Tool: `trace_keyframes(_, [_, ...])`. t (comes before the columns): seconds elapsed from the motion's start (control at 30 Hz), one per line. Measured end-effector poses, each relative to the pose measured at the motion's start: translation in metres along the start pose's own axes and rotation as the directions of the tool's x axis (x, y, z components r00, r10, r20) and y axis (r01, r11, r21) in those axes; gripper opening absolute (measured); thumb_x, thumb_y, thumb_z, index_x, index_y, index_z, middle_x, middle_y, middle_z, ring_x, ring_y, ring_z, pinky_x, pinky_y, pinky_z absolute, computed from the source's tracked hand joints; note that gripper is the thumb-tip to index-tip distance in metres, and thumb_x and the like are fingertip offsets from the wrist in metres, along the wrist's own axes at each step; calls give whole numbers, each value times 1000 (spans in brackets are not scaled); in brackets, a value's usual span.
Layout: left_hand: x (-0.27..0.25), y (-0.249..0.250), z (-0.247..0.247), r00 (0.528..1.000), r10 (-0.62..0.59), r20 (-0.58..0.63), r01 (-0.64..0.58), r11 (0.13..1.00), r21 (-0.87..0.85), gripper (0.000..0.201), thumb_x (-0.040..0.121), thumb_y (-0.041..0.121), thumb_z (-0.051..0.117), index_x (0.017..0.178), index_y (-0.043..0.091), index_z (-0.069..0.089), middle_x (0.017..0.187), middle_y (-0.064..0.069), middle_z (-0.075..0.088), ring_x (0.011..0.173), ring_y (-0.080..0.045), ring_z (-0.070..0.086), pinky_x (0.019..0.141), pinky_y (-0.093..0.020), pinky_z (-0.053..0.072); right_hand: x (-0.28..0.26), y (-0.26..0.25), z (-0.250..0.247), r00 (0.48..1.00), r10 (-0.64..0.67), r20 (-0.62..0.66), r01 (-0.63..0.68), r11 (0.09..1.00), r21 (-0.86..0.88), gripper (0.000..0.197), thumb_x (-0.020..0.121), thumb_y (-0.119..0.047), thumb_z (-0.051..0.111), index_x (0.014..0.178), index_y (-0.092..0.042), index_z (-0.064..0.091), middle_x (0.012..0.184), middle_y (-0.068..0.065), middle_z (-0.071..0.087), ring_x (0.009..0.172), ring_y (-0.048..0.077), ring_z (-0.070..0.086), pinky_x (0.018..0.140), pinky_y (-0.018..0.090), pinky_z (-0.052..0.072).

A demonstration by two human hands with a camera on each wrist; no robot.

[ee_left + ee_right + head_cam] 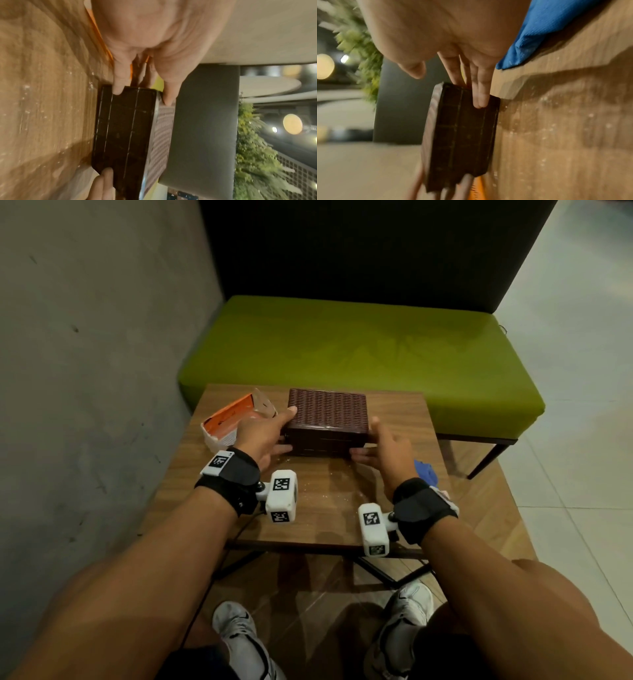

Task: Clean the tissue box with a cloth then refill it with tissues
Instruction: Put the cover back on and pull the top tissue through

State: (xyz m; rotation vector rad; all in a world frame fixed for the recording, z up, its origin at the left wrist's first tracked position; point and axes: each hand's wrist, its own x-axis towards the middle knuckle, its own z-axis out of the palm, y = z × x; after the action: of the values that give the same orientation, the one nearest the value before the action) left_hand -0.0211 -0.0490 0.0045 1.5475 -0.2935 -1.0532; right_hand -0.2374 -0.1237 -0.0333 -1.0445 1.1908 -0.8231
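Brown tissue box (327,419) between grips: left hand (262,436) pinching corner, right hand (390,451) flat, released.

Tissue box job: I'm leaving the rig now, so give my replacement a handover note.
Left hand grips the left end of the tissue box, thumb on top. Right hand: straight fingers touch its right end, thumb off. Box sits on the wooden table; blue cloth lies to its right, orange tissue pack to its left. Wiping done: cannot tell. Likely left: refill from the pack.
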Motion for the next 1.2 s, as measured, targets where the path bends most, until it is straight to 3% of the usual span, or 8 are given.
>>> trace_keyframes(0.07, [-2,-2,-7,996,9,93,-9,1000,-6,25,94,12,81,114,2,69,121,-18,78,113,-30,76,93,-46,65,4,-3,-6,998,33,59,-36,997,61,47,101,-52,65,112,-6,71,106,11,81,91,35,79,87,47,66])
trace_keyframes(0.17, [-4,-11,-20,978,-19,209,12,999,32,18,92,-7,75,90,6,63,123,-25,75,109,-31,78,83,-36,68,8,-2,-14,992,29,124,-30,999,11,21,99,-20,74,105,-8,59,116,25,72,96,35,75,93,51,63])
trace_keyframes(0.37, [-5,-27,-28,981,41,190,-78,978,193,62,80,-28,70,129,9,62,124,-13,71,120,-33,71,81,-38,65,-2,6,-21,978,84,189,-67,993,-95,39,90,6,76,123,0,57,112,21,77,98,34,78,87,46,66])
trace_keyframes(0.53, [-11,-26,-31,960,-27,280,-8,992,125,39,90,0,80,127,3,65,130,-14,74,123,-29,72,104,-48,60,-8,10,-26,979,64,194,-27,982,-188,33,93,13,67,123,1,62,112,17,76,100,30,77,89,42,65])
trace_keyframes(0.63, [-9,-30,-29,969,4,248,-48,984,171,23,93,23,82,107,8,70,128,-15,76,124,-28,72,103,-49,61,-5,7,-27,980,87,181,-22,943,-333,19,94,3,71,113,-1,73,104,19,79,97,35,76,94,53,63])
trace_keyframes(0.9, [-13,-26,-22,981,94,172,-156,906,393,37,90,24,86,115,11,62,114,-9,72,111,-30,74,95,-54,63,3,-4,-27,986,137,95,-70,857,-510,24,107,-13,58,108,4,74,103,27,77,81,31,71,82,47,62])
trace_keyframes(1.07, [-10,2,-14,867,411,282,-488,585,648,17,95,27,81,108,20,73,113,-1,68,114,-25,65,96,-41,53,5,-40,-18,932,-321,170,338,594,-730,10,97,-20,72,101,-11,76,104,10,76,98,27,69,83,35,53])
trace_keyframes(1.2, [-8,23,6,837,281,470,-533,222,817,21,102,35,71,121,29,79,135,-11,58,136,-32,49,114,-40,37,3,-69,12,793,-362,489,586,239,-774,12,98,-25,72,107,-22,81,133,8,66,127,32,50,99,39,40])
